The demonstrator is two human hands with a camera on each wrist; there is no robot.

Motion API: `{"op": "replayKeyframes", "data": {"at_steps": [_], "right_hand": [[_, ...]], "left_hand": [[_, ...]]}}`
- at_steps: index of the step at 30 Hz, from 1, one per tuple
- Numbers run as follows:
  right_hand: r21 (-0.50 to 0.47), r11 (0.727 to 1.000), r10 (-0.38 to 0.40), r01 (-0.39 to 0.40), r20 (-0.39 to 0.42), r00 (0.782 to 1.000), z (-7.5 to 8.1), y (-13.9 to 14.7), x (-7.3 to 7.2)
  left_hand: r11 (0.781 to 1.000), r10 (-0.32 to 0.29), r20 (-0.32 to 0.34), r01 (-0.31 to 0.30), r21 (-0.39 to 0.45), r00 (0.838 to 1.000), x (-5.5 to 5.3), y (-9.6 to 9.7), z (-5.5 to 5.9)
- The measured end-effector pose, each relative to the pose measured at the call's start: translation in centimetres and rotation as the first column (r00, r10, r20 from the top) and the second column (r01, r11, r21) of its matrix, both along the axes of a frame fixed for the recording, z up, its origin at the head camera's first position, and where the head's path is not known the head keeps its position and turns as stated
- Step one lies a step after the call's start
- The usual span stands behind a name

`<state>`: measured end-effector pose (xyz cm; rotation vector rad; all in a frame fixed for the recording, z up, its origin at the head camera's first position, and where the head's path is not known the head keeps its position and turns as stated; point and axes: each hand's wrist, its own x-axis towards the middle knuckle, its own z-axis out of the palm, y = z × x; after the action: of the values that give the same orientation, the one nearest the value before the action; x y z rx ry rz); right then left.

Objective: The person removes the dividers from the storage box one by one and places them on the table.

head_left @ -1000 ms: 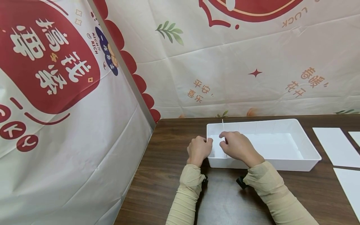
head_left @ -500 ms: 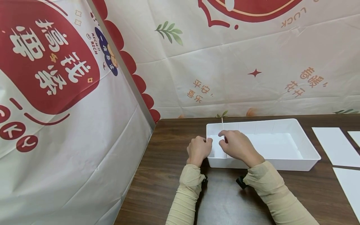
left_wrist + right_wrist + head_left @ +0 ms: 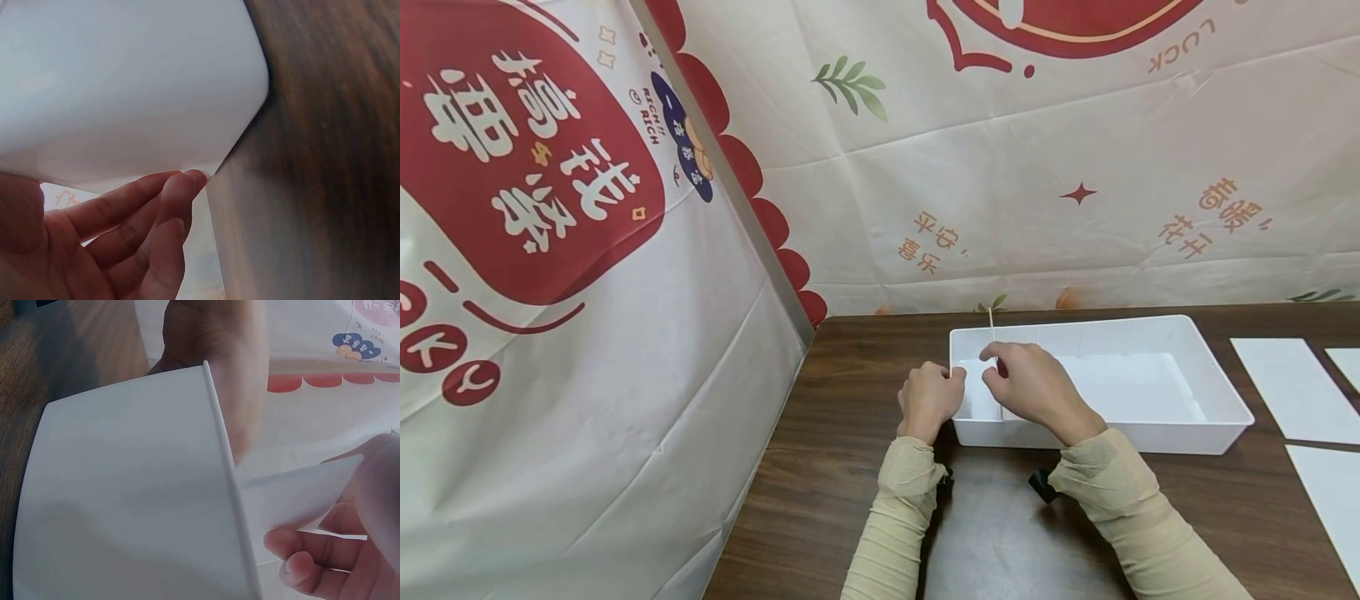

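Observation:
A white rectangular plastic tray (image 3: 1120,437) stands on the brown wooden table. My left hand (image 3: 931,400) grips its left end at the rim; in the left wrist view the fingers (image 3: 165,231) curl against the outside of the wall. Inside the tray, near that end, a thin white divider panel (image 3: 992,325) stands upright across the width. My right hand (image 3: 1037,387) pinches this panel, thumb on the near face and fingers behind. In the right wrist view the divider panel (image 3: 290,497) rises above the tray's rim. The panel's lower part is hidden by the tray wall.
Several flat white rectangular sheets (image 3: 1292,392) lie on the table (image 3: 835,417) to the tray's right. A printed white cloth (image 3: 1000,167) hangs behind the table, and another printed cloth (image 3: 647,375) hangs along its left side.
The divider panel's top end has risen slightly and shifted a little left, with my right hand moving along with it. My left hand stays on the tray's end.

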<state>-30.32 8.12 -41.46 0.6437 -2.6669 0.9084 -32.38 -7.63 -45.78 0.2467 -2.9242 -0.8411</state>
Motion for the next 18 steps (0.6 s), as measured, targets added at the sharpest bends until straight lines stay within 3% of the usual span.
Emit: {"op": "replayKeyframes", "data": {"at_steps": [18], "right_hand": [[-0.052,0.999,-0.007,0.006,-0.032,0.999,0.47,0.11,0.15]], "left_hand": [[1.000,-0.003,-0.016,0.003,0.005,1.000,-0.05,-0.03,-0.08]]}}
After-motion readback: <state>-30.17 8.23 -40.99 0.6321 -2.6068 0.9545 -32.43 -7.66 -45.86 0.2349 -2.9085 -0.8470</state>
